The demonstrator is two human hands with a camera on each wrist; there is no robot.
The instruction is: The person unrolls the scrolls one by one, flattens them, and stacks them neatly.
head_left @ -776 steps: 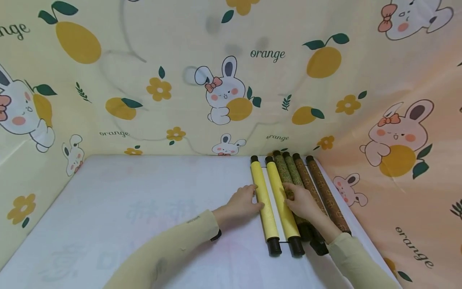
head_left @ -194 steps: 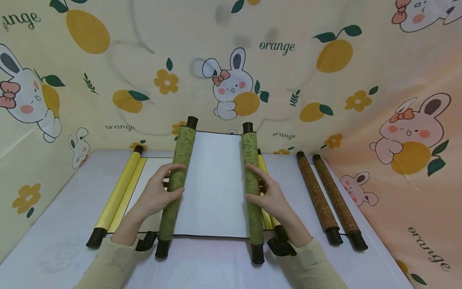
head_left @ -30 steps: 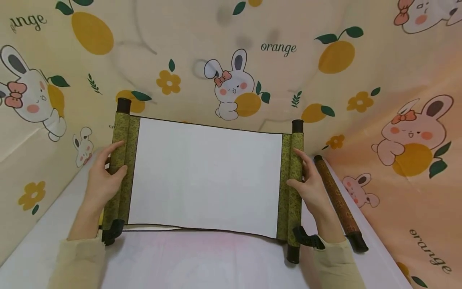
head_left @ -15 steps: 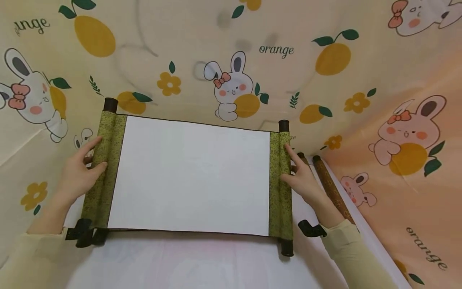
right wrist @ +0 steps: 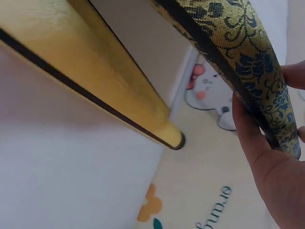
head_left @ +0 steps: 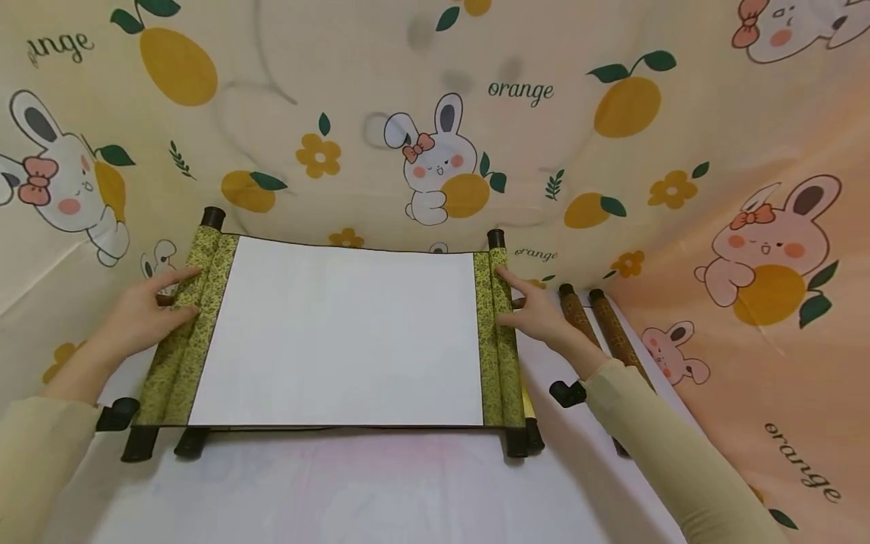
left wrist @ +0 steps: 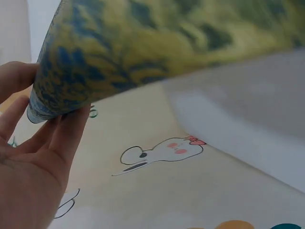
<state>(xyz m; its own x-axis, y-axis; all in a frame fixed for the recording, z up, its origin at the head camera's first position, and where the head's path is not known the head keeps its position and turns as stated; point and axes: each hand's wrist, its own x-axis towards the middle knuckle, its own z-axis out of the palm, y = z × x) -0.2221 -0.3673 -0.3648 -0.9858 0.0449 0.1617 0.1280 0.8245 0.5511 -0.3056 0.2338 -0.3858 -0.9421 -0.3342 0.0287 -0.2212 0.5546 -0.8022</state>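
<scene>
A hanging scroll with green patterned ends and a blank white sheet (head_left: pixel 340 332) is spread between both hands in the head view. My left hand (head_left: pixel 146 313) grips its left roller, thumb in front and other fingers behind. On the right roller, my right hand (head_left: pixel 540 310) has a similar grip. The wrist views show fingers wrapped about the patterned rollers (left wrist: pixel 143 43) (right wrist: pixel 267 81). Beneath the green scroll lies a yellow scroll (right wrist: pixel 124 90), mostly hidden in the head view, where one yellow end (head_left: pixel 530 404) shows at lower right.
A brown patterned scroll (head_left: pixel 620 332), rolled from both ends, lies along the right side of the white table (head_left: pixel 353 491), partly behind the right forearm. A cloth printed with rabbits and oranges (head_left: pixel 421 53) walls the back and sides.
Earlier the rolled scrolls lay together at right; the yellow one was spread first, then the green one opened over it. In the last second, both hands moved it left and lowered its right side.
</scene>
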